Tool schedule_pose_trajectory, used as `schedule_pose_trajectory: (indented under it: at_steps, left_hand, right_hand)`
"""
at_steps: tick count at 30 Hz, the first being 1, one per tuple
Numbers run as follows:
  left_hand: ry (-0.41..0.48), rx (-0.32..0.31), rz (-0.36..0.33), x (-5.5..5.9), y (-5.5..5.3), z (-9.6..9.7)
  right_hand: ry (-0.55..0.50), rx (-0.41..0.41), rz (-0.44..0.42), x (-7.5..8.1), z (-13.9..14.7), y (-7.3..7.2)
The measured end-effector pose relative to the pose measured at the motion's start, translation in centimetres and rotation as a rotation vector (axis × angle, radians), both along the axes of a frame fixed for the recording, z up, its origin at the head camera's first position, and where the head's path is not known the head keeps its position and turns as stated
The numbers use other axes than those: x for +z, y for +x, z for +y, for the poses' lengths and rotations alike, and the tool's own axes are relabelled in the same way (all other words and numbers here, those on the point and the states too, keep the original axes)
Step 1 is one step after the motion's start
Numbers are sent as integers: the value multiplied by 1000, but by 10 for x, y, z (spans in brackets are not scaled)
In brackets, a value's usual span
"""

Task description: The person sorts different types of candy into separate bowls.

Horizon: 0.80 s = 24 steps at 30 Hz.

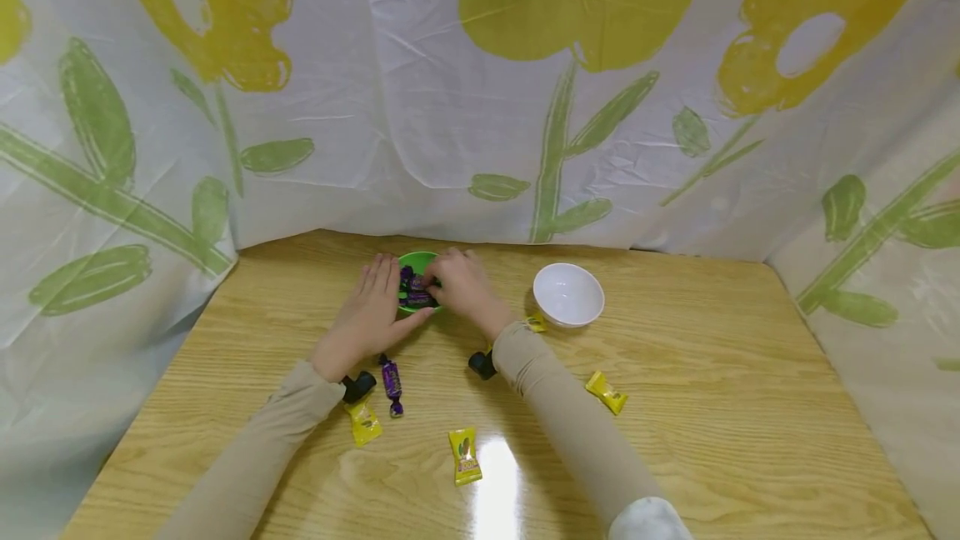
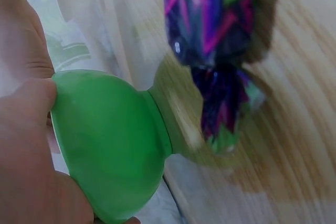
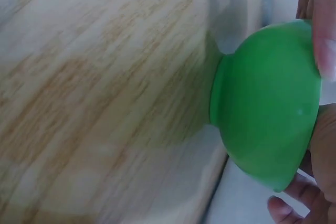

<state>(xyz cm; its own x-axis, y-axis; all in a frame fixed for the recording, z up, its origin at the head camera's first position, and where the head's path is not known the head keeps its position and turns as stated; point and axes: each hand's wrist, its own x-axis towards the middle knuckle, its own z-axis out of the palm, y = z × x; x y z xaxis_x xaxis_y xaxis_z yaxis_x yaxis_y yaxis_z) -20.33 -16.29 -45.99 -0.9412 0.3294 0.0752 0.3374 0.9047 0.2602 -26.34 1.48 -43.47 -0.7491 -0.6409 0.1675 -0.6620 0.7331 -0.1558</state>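
Green bowl (image 2: 113, 135): round, upright, left hand (image 1: 367, 315) at its left rim.
Purple candies (image 1: 418, 298): wrapped, lying in the bowl, right hand (image 1: 463, 286) at its right.
Loose purple candy (image 1: 392, 387): twisted ends, nearer and left of the bowl.

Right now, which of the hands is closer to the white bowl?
The right. The right hand is at the green bowl's right side, just left of the white bowl. The left hand is farther, at the green bowl's left side.

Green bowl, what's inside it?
Purple candies lie in the green bowl. The left hand and right hand cover parts of it, so anything under them is hidden.
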Motion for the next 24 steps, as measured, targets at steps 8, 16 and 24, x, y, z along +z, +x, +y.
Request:
schedule_pose_trajectory:
  at_steps: [8, 16, 24]
  left_hand:
    - [13, 0, 30, 1, 1, 0]
    - [-3, 4, 19, -1, 0, 0]
    - [-18, -5, 21, 2, 1, 0]
  right_hand:
    - [47, 10, -38, 4, -2, 3]
    - [9, 34, -64, 8, 2, 6]
    - [-138, 63, -19, 22, 6, 14]
